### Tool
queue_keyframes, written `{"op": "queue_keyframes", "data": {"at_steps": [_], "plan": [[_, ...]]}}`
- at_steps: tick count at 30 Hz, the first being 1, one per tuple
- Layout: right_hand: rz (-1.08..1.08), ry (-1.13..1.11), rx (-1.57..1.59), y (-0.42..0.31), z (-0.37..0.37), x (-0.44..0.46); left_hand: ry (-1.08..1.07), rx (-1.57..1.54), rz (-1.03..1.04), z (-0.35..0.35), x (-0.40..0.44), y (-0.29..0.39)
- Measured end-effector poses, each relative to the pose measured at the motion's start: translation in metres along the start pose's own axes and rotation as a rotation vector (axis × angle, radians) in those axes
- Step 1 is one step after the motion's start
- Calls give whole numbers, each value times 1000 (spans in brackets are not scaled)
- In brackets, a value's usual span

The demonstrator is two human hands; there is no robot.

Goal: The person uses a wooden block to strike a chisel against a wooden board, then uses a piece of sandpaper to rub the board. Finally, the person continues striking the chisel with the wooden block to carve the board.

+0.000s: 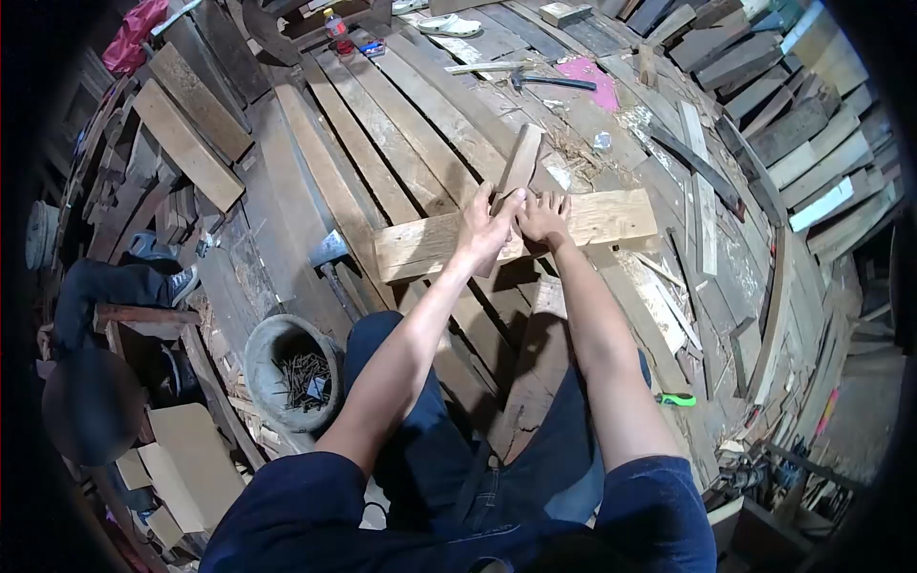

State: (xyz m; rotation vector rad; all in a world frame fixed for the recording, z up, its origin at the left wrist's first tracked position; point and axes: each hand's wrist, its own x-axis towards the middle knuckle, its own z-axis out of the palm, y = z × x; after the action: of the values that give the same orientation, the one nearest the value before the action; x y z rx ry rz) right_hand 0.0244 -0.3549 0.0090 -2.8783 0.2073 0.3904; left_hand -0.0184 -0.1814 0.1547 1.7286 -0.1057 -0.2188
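Observation:
A thick pale wooden beam (611, 218) lies crosswise over long planks in front of me. A shorter wood piece (522, 158) crosses it near the middle, its far end pointing away from me. My left hand (489, 227) is wrapped round the left side of the shorter piece where the two meet. My right hand (544, 218) presses on the joint from the right, its fingers bent over the wood. Both hands nearly touch and hide much of the crossing. A hatchet-like tool (330, 250) rests left of the beam.
A bucket of nails (263, 368) stands at my left, near another person (105, 286) seated at the left edge. Ahead lie a hammer (559, 82), a bottle (334, 27) and a white shoe (451, 26). A green-handled tool (676, 399) and scrap wood are at right.

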Motion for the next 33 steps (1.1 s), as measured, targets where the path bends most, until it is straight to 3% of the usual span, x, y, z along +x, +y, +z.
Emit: {"op": "queue_keyframes", "data": {"at_steps": [6,10,14,21,26,33], "plan": [[4,-33,-24,1,1,3,-78,-265,-94,-4,-2,8],[4,-45,-35,0,-3,1,-156,-251,-93,-7,4,-2],[2,-60,-35,-1,-5,-1,-224,-526,-299,-8,5,2],[-6,-35,-33,2,-2,1,-436,-778,-361,-17,8,2],[-13,-14,-11,1,-1,0,-455,-918,-375,-18,8,8],[-15,-4,-17,2,0,0,-811,-1322,-306,-23,17,-1]]}}
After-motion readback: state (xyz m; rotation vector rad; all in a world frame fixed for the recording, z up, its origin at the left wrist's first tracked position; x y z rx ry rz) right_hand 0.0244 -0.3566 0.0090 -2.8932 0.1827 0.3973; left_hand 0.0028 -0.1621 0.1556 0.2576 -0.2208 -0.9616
